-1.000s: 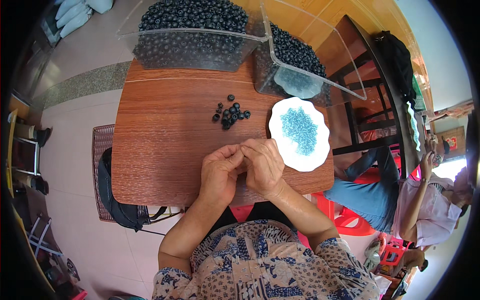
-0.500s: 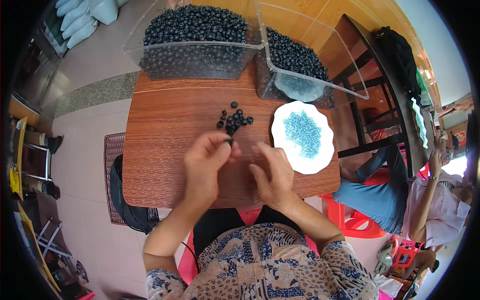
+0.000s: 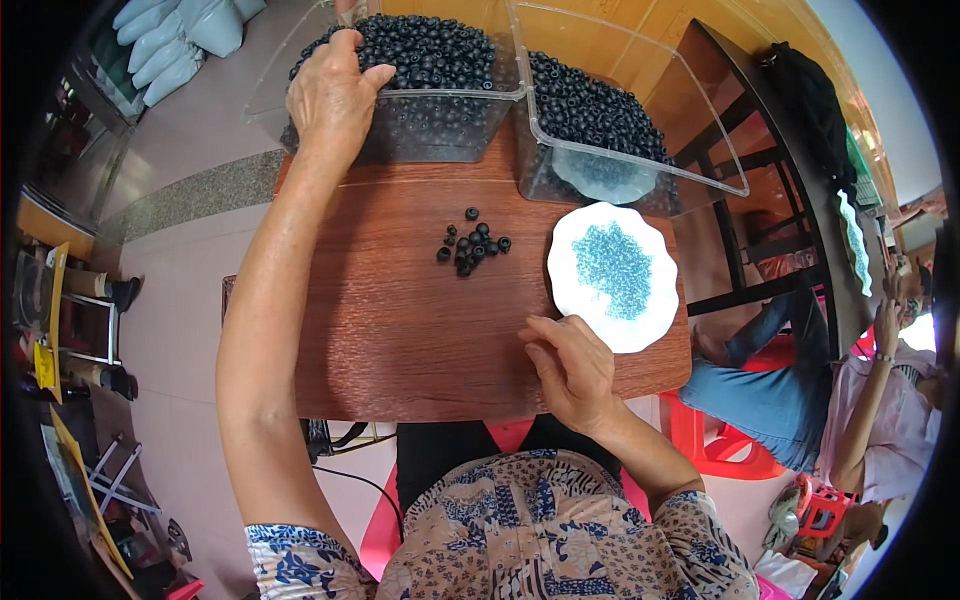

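Her left hand (image 3: 335,85) reaches into the clear bin (image 3: 400,140) of black beads (image 3: 430,50), fingers curled on them. Only a small pile (image 3: 472,243) lies on the desk (image 3: 400,330); her right hand (image 3: 572,368) rests loosely clenched beside the white plate (image 3: 640,320), so most work looks undone.

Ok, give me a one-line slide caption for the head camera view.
Left hand reaches into a clear bin of black beads; right hand rests on the wooden table beside a white plate.
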Motion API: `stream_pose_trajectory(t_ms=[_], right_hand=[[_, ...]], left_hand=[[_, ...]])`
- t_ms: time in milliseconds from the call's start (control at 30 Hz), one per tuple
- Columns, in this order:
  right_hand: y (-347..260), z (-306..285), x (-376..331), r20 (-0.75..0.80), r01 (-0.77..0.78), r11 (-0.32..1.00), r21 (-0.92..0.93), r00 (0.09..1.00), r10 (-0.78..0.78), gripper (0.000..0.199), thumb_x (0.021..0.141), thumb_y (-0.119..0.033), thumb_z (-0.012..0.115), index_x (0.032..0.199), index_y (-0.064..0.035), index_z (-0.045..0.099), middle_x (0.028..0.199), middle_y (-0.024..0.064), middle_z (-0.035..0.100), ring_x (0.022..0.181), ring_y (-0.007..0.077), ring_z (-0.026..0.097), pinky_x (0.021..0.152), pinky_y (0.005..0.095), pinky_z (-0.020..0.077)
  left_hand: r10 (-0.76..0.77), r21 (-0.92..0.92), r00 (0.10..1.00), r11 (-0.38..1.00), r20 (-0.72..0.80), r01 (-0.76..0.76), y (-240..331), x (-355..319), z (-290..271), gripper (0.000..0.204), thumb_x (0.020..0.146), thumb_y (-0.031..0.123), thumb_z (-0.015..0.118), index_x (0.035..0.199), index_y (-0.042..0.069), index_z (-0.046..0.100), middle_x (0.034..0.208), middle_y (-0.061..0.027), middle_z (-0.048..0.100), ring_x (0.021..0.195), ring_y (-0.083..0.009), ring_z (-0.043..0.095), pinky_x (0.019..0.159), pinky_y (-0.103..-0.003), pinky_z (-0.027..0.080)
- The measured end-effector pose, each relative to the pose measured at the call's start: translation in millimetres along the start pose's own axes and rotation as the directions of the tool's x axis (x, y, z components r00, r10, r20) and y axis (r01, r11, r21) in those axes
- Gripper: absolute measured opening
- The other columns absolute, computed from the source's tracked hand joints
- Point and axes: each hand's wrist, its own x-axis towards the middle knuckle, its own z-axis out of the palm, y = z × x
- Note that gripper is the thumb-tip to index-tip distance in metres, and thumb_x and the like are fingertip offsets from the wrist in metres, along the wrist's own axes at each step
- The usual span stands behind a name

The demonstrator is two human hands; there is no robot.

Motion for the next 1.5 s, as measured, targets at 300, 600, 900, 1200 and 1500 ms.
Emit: stream_pose_trajectory(t_ms=[300, 600, 900, 1200, 1500], right_hand=[[9, -3, -5, -0.020, -0.010, 1.000, 0.015, 1.000, 0.011, 0.029, 0.074, 0.010, 0.067, 0.103, 0.0060, 0.061, 0.079, 0.0127, 0.066, 0.065, 0.0237, 0.060, 0.056, 0.0301, 0.0460], [4, -1, -7, 0.024, -0.003, 1.000, 0.003, 1.000, 0.003, 0.028, 0.074, 0.010, 0.068, 0.101, 0.0051, 0.062, 0.076, 0.0108, 0.065, 0.062, 0.0233, 0.058, 0.054, 0.0305, 0.0449], [4, 0, -9, 0.023, -0.056, 0.998, 0.013, 0.998, 0.055, 0.026, 0.076, 0.008, 0.067, 0.101, 0.0035, 0.062, 0.077, 0.0105, 0.065, 0.064, 0.0239, 0.059, 0.056, 0.0303, 0.0458], [-3, 0, 7, 0.001, -0.172, 0.974, 0.147, 0.985, 0.173, 0.030, 0.075, 0.000, 0.071, 0.104, -0.0011, 0.065, 0.098, 0.0116, 0.065, 0.083, 0.0245, 0.061, 0.068, 0.0315, 0.0478], [3, 0, -15, -0.154, 0.045, 0.996, -0.078, 0.986, -0.057, 0.028, 0.068, 0.001, 0.072, 0.095, 0.0040, 0.067, 0.103, 0.0153, 0.063, 0.085, 0.0268, 0.059, 0.068, 0.0308, 0.0506]], left_hand=[[0.287, -0.287, 0.915, 0.936, 0.284, -0.204, 27, -128, -21, 0.021, 0.071, 0.001, 0.073, 0.091, 0.004, 0.066, 0.082, -0.0091, 0.061, 0.080, -0.0245, 0.058, 0.069, -0.037, 0.049], [0.211, -0.295, 0.874, 0.952, 0.437, -0.082, 32, -169, -14, 0.027, 0.067, 0.003, 0.077, 0.093, 0.003, 0.067, 0.085, -0.0083, 0.061, 0.081, -0.0251, 0.059, 0.067, -0.037, 0.048], [-0.097, -0.587, 0.684, 0.437, 0.723, 0.682, 46, -176, -45, 0.022, 0.077, -0.006, 0.068, 0.098, 0.001, 0.068, 0.087, -0.0001, 0.061, 0.081, -0.0095, 0.058, 0.071, -0.024, 0.047], [-0.081, -0.537, 0.531, -0.133, 0.843, 0.833, 94, -202, -63, 0.046, 0.077, -0.004, 0.071, 0.120, -0.003, 0.054, 0.099, -0.0069, 0.065, 0.089, -0.0118, 0.061, 0.080, -0.021, 0.049], [0.072, -0.327, 0.381, -0.383, 0.922, 0.864, 111, -224, -59, 0.027, 0.086, 0.003, 0.065, 0.112, -0.004, 0.060, 0.096, -0.0074, 0.064, 0.084, -0.0130, 0.059, 0.074, -0.025, 0.048]])
